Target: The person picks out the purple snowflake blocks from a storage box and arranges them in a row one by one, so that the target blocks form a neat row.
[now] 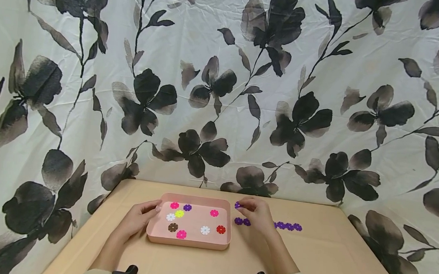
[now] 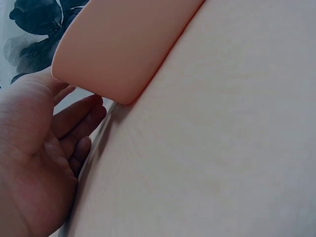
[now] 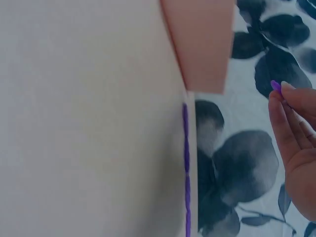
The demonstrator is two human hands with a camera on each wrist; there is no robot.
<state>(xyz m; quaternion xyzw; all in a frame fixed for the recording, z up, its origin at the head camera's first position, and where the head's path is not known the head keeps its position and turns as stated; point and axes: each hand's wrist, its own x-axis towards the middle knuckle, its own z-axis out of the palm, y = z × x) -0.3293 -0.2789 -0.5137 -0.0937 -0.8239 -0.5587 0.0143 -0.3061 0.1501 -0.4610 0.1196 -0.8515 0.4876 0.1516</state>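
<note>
A pink tray (image 1: pixel 188 242) stands on the table with several small flower-shaped pieces lying apart in it. At its left end my left hand (image 1: pixel 139 218) holds the rim, thumb at the edge and fingers outside; in the left wrist view the tray wall (image 2: pixel 118 49) hides part of the grip. My right hand (image 1: pixel 258 215) pinches a purple flower piece (image 1: pixel 237 205) between thumb and fingertips, just right of the tray. The pinched piece (image 3: pixel 276 86) shows edge-on in the right wrist view, raised off the table. Below that hand runs a row of purple flower pieces (image 1: pixel 289 226), partly covered by it.
Inside the tray are pink (image 1: pixel 214 213), white (image 1: pixel 205 230), yellow (image 1: pixel 179 213), brown (image 1: pixel 173 227), red (image 1: pixel 221 229) and purple (image 1: pixel 187 207) pieces. The light tan table (image 1: pixel 181 264) ends at a floral cloth (image 1: pixel 212 124) hanging behind it.
</note>
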